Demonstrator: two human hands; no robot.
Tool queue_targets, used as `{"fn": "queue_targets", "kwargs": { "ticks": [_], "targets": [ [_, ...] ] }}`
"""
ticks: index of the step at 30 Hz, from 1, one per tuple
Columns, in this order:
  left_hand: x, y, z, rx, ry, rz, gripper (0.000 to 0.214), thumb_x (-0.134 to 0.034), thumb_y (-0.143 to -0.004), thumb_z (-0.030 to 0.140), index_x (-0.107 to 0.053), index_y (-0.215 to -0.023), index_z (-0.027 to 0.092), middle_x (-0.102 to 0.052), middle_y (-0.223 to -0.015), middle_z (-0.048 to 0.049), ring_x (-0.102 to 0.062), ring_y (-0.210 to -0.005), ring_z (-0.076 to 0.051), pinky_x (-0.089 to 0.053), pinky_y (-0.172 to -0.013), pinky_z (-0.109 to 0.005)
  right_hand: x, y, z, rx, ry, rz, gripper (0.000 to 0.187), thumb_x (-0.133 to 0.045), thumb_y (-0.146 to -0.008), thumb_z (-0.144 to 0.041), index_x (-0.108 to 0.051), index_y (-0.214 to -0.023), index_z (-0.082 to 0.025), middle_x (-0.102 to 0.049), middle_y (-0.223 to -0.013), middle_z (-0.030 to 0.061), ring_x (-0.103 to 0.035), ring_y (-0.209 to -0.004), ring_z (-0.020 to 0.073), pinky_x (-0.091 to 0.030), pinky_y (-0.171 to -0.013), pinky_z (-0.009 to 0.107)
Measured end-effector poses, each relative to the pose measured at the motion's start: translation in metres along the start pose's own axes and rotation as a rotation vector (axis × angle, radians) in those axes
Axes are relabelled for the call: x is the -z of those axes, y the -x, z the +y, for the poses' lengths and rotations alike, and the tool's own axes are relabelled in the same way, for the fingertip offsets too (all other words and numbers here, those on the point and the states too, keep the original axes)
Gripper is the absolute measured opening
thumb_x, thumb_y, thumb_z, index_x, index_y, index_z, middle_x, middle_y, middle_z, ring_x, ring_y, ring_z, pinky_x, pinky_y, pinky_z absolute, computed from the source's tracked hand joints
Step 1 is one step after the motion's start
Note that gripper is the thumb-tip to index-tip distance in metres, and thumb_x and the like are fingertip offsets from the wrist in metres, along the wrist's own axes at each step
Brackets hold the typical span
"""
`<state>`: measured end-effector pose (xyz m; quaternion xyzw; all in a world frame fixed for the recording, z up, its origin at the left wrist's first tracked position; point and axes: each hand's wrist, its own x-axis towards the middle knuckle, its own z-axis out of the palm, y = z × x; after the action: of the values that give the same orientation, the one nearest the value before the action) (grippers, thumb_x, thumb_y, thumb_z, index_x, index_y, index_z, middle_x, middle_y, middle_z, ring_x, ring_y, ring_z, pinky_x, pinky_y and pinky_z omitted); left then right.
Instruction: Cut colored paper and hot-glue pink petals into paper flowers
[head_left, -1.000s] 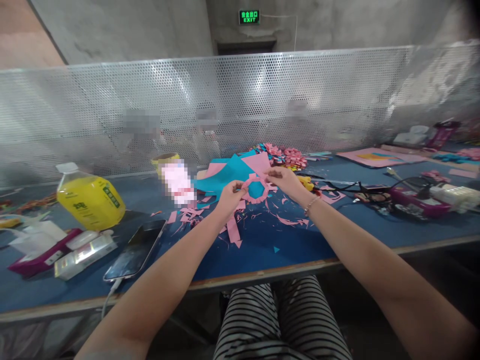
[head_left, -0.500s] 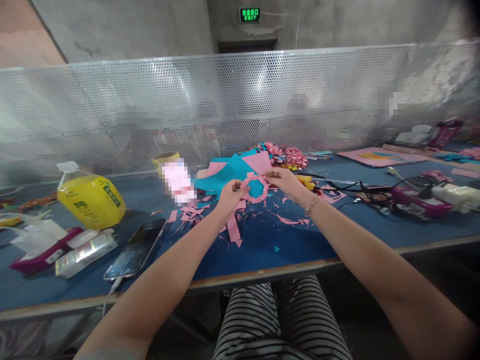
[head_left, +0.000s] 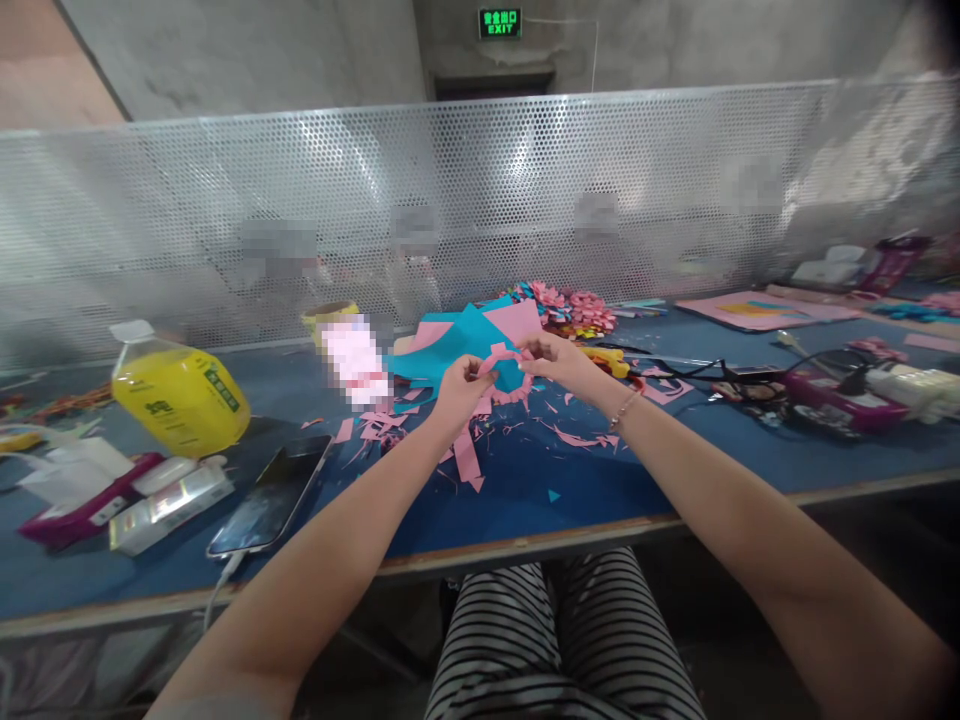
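Observation:
Between my two hands is a ring of pink paper with a notched, fringed edge, held above the table. My left hand pinches its left side between thumb and fingers. On the upper right of the ring, my right hand has its fingers closed on the rim. Blue paper shows through the ring's middle and lies behind it with sheets of pink paper. Pink paper scraps are scattered on the table below my hands.
A bottle of yellow liquid, a phone on a cable and a small box stand left. Behind are a pile of paper flowers and a perforated metal screen. Yellow-handled scissors lie right of my hands.
My right hand has shifted slightly left along the ring's rim, its fingers now further over the paper. My left hand keeps its grip nearly in place.

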<state>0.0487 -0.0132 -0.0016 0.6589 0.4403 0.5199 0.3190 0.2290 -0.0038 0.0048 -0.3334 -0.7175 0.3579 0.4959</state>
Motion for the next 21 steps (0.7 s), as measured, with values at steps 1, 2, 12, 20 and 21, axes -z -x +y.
{"fn": "queue_targets", "kwargs": {
  "ticks": [1, 2, 12, 20, 21],
  "targets": [
    [0.000, 0.000, 0.000, -0.010, -0.015, 0.002, 0.018, -0.060, -0.065, 0.026, -0.045, -0.064, 0.018, -0.042, -0.058, 0.0056, -0.038, -0.054, -0.008, -0.031, -0.052, -0.022, 0.000, 0.000, 0.001, 0.023, 0.051, 0.000, 0.033, -0.065, -0.064, -0.028, -0.057, -0.095, -0.019, -0.057, -0.082, 0.0003, -0.054, -0.073, 0.0116, -0.046, -0.062, 0.025],
    [0.000, 0.000, 0.000, -0.023, -0.029, 0.005, 0.017, -0.060, -0.065, 0.025, -0.044, -0.063, 0.018, -0.042, -0.059, 0.0055, -0.039, -0.055, -0.008, -0.032, -0.053, -0.022, 0.000, 0.000, 0.002, 0.045, 0.099, 0.003, 0.035, -0.065, -0.064, -0.026, -0.056, -0.096, -0.019, -0.057, -0.084, 0.0008, -0.054, -0.075, 0.0123, -0.047, -0.062, 0.025],
    [0.006, 0.001, 0.004, -0.355, -0.290, 0.047, 0.012, -0.052, -0.065, 0.009, -0.045, -0.066, 0.020, -0.050, -0.071, -0.0001, -0.048, -0.073, -0.014, -0.041, -0.071, -0.028, -0.008, 0.009, -0.011, 0.574, 0.666, 0.096, 0.027, -0.052, -0.071, -0.010, -0.049, -0.096, -0.018, -0.056, -0.089, 0.0068, -0.052, -0.086, 0.0197, -0.044, -0.080, 0.038],
    [0.012, 0.002, 0.007, -0.637, -0.385, 0.108, 0.020, -0.045, -0.062, 0.002, -0.041, -0.068, 0.021, -0.051, -0.075, -0.0025, -0.048, -0.079, -0.017, -0.039, -0.074, -0.031, -0.012, 0.014, -0.023, 0.728, 0.724, 0.145, 0.016, -0.047, -0.076, -0.011, -0.048, -0.089, -0.021, -0.056, -0.085, 0.0059, -0.051, -0.086, 0.0205, -0.042, -0.080, 0.039],
    [0.012, 0.002, 0.007, -0.666, -0.385, 0.105, 0.020, -0.044, -0.062, 0.002, -0.041, -0.068, 0.021, -0.051, -0.076, -0.0027, -0.047, -0.079, -0.017, -0.039, -0.074, -0.031, -0.012, 0.015, -0.024, 0.731, 0.723, 0.154, 0.016, -0.046, -0.076, -0.012, -0.048, -0.089, -0.021, -0.056, -0.085, 0.0061, -0.051, -0.086, 0.0206, -0.042, -0.079, 0.039]
  ]
}}
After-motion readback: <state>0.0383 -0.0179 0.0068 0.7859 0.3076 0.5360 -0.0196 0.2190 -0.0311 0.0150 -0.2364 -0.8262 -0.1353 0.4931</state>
